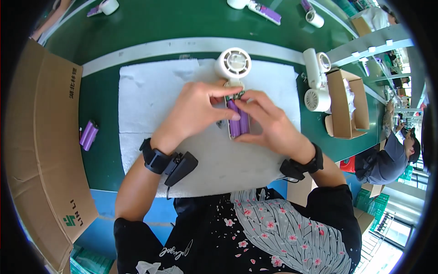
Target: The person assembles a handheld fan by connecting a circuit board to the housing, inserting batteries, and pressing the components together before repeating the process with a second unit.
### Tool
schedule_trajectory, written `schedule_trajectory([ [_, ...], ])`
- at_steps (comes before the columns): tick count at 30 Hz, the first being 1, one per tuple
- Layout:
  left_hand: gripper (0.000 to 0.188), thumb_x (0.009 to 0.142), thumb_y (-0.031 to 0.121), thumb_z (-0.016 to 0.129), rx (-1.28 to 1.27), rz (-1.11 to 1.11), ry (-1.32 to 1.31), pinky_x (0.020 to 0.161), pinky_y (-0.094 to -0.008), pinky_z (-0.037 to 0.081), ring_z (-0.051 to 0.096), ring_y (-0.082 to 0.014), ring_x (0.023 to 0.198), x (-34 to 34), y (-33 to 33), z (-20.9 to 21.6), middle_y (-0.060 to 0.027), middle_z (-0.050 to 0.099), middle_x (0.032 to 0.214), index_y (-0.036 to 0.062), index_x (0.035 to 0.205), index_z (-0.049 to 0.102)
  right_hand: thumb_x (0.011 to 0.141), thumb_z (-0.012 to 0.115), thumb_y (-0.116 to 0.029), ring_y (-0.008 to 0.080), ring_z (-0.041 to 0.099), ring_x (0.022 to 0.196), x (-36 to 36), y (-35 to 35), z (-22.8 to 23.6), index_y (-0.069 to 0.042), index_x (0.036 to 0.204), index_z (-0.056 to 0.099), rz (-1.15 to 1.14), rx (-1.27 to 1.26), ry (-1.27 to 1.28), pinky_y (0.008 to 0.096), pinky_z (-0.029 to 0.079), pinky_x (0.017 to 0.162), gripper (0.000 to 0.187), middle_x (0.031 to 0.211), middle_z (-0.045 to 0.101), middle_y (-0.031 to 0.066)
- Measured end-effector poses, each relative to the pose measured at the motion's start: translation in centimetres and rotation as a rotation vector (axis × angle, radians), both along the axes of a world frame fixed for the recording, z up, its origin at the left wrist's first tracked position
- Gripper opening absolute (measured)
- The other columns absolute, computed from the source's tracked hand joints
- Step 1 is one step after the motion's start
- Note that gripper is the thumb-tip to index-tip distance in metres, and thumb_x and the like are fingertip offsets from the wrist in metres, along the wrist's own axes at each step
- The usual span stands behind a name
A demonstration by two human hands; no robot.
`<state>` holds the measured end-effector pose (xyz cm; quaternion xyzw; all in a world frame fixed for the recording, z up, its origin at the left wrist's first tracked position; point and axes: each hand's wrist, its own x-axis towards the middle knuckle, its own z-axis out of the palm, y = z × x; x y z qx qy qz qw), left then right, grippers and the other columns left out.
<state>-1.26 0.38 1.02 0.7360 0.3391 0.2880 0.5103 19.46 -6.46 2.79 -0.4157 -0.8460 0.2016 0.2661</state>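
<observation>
A white handheld fan (233,64) lies on a pale cloth mat (150,96), its round head pointing away from me and its handle housing uncovered. Inside the handle sits a purple battery pack (239,119) of cylindrical cells, with a small green circuit board (235,95) between it and the head. My left hand (196,107) is closed on the fan from the left, fingers by the board and thumb on the battery. From the right, my right hand (269,121) grips the handle, fingertips at the board and thumb near the handle's lower end.
Another purple battery pack (89,135) lies on the green table (102,160) beside a large cardboard box (54,137). White fans (317,82) stand at the right, next to an open carton (349,105). Farther off are more fan parts (264,13) and a seated person (392,155).
</observation>
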Motion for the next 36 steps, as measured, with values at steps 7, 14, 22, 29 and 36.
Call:
schedule_trajectory([
  [7,0.056,0.069,0.009,0.082,0.014,-0.035,0.01,0.075,-0.0265,0.05,0.058,-0.0109,0.075,-0.1,-0.1,0.0,-0.006,0.072,0.096,0.0099,0.122,0.066,0.06,0.087,-0.013,0.0321,0.06,0.103,-0.8,-0.4,0.9,0.002,0.122,0.056,-0.07,-0.027,-0.075,0.037,0.055,0.085,0.071,0.123,0.049,0.0141],
  [14,0.049,0.075,0.014,0.078,0.266,0.36,-0.036,0.076,-0.0318,0.051,0.063,-0.023,0.088,0.1,0.2,-0.3,-0.0117,0.064,0.117,0.0075,0.121,0.063,0.064,0.082,-0.004,0.0371,0.059,0.104,1.0,7.0,1.6,-0.005,0.122,0.058,-0.145,0.083,-0.231,0.041,0.052,0.088,0.062,0.126,0.052,0.0167],
  [22,0.028,0.076,0.008,0.07,0.379,0.353,-0.047,0.086,-0.0413,0.049,0.059,-0.0348,0.098,0.8,0.9,-1.9,-0.0156,0.062,0.11,0.0031,0.103,0.066,0.077,0.07,-0.008,0.0358,0.062,0.098,0.9,14.3,7.1,-0.008,0.121,0.06,-0.538,0.381,-0.328,0.0417,0.05,0.085,0.045,0.117,0.06,0.0171],
  [29,0.016,0.077,0.008,0.07,0.384,0.317,-0.119,0.075,-0.0361,0.051,0.062,-0.0317,0.087,0.4,1.8,-2.7,-0.0118,0.064,0.097,0.004,0.092,0.068,0.08,0.068,-0.03,0.0392,0.057,0.113,2.1,33.5,6.2,-0.009,0.126,0.057,-0.488,0.302,-0.526,0.0426,0.045,0.098,0.052,0.119,0.06,0.0212],
  [36,0.007,0.076,0.01,0.069,0.416,0.316,-0.101,0.076,-0.0389,0.051,0.061,-0.0295,0.089,1.0,1.6,-2.7,-0.0091,0.062,0.09,0.0083,0.083,0.068,0.071,0.075,-0.017,0.0287,0.063,0.094,8.1,48.5,3.2,-0.016,0.144,0.042,-0.372,0.037,-0.704,0.0379,0.052,0.078,0.079,0.108,0.062,0.016],
])
